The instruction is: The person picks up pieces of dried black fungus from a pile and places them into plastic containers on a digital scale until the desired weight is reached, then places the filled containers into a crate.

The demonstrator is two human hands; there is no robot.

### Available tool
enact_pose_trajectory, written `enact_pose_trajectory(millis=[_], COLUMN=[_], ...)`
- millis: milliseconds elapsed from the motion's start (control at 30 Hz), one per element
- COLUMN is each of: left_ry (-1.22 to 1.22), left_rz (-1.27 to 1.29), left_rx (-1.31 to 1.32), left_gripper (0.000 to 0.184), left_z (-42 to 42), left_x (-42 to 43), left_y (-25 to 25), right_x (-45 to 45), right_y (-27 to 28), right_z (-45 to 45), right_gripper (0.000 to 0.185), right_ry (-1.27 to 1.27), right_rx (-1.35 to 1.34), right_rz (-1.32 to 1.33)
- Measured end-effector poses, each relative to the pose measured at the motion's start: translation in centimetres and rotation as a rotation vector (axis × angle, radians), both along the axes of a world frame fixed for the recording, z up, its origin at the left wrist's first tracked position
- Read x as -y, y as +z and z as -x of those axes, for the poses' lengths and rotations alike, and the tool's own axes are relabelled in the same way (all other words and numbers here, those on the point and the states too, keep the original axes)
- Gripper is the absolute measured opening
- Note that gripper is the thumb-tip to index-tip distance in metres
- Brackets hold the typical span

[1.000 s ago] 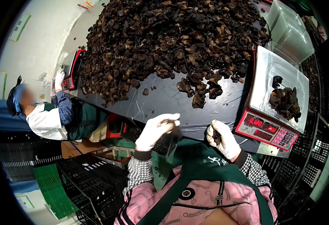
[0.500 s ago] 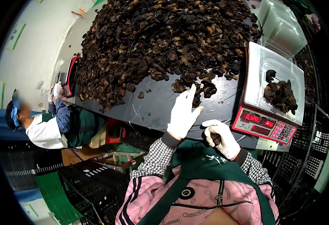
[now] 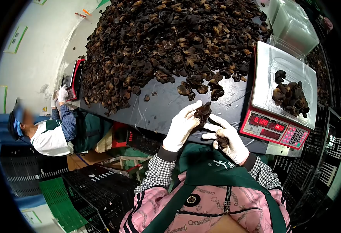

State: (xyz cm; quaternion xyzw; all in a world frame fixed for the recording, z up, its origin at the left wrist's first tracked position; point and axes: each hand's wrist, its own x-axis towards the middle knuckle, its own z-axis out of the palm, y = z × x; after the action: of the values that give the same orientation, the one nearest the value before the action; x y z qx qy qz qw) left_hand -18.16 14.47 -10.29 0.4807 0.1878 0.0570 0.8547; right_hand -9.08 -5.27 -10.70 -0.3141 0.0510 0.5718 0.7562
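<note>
Between the thumb and fingers of my white-gloved left hand [image 3: 179,130] is a dark brown wood ear mushroom [image 3: 203,111], lifted off the table's near side. My right hand [image 3: 234,146], also gloved in white, curls around another dark piece [image 3: 222,141] low in its palm. The right fingertips reach toward the mushroom in my left hand; whether they touch it I cannot tell. Beyond both hands, a few loose wood ears [image 3: 186,90] lie at the near edge of a large heap [image 3: 159,46].
To the right stands a red digital scale [image 3: 252,134] with a clear plastic tray [image 3: 267,89] holding a small mushroom pile [image 3: 291,98]. Clear containers [image 3: 293,29] are stacked behind it. At left, a co-worker [image 3: 54,136] works by another scale [image 3: 75,79].
My left hand has picked up a wood ear from the heap's edge and drawn it back toward me. My right hand's fingers have uncurled and extended toward it.
</note>
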Motion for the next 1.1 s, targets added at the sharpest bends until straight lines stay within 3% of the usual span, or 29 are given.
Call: enact_pose_trajectory(millis=[133, 200, 233, 300, 400, 533, 633, 733, 800, 900, 1033, 1100], left_ry=[-0.213, -0.257, -0.138, 0.155, 0.313, 0.142, 0.054, 0.212, 0.19, 0.082, 0.253, 0.26], left_rz=[-0.25, -0.648, -0.841, -1.197, -1.631, -1.632, -1.756, -1.746, -1.645, -1.701, -1.745, -1.716], left_rx=[-0.101, -0.074, -0.019, 0.015, 0.05, -0.099, -0.358, -0.077, -0.168, -0.183, -0.091, -0.072], left_gripper=[0.049, 0.039, 0.033, 0.022, 0.039, 0.052, 0.046, 0.045, 0.048, 0.051, 0.029, 0.029], left_z=[0.4, 0.2, -0.3, -2.2, -4.5, -3.6, -1.4, -2.6, -4.0, -5.2, -4.3, -3.2], left_x=[1.2, 0.4, -0.4, -2.5, -6.0, -7.4, -8.4, -7.9, -7.1, -6.7, -3.8, -3.5], left_y=[2.1, 2.0, 1.9, 1.2, -1.4, -3.3, -2.6, -1.5, -1.5, -2.9, -4.4, -4.6], right_x=[0.0, 0.4, 0.1, 0.5, 0.2, 0.7, 0.8, 0.2, 0.4, 0.5, 0.7, 0.7], right_y=[0.3, -1.3, -0.7, -1.6, -0.8, -0.4, -0.5, -0.1, -0.7, -0.5, -0.7, -1.0], right_z=[0.3, 0.3, 0.2, 0.3, 0.3, 0.1, 0.3, 0.4, 0.3, 0.3, 0.3, 0.3], right_gripper=[0.058, 0.054, 0.038, 0.029, 0.017, 0.014, 0.014, 0.011, 0.013, 0.012, 0.011, 0.011], right_ry=[-0.056, -0.038, -0.016, -0.019, -0.044, -0.03, -0.032, -0.048, -0.016, -0.019, -0.01, -0.01], right_rx=[-0.031, -0.069, -0.047, -0.004, 0.056, 0.099, 0.13, 0.117, 0.133, 0.124, 0.114, 0.12], right_rz=[-0.063, -0.078, -0.015, -0.025, 0.098, 0.213, 0.241, 0.28, 0.238, 0.248, 0.259, 0.252])
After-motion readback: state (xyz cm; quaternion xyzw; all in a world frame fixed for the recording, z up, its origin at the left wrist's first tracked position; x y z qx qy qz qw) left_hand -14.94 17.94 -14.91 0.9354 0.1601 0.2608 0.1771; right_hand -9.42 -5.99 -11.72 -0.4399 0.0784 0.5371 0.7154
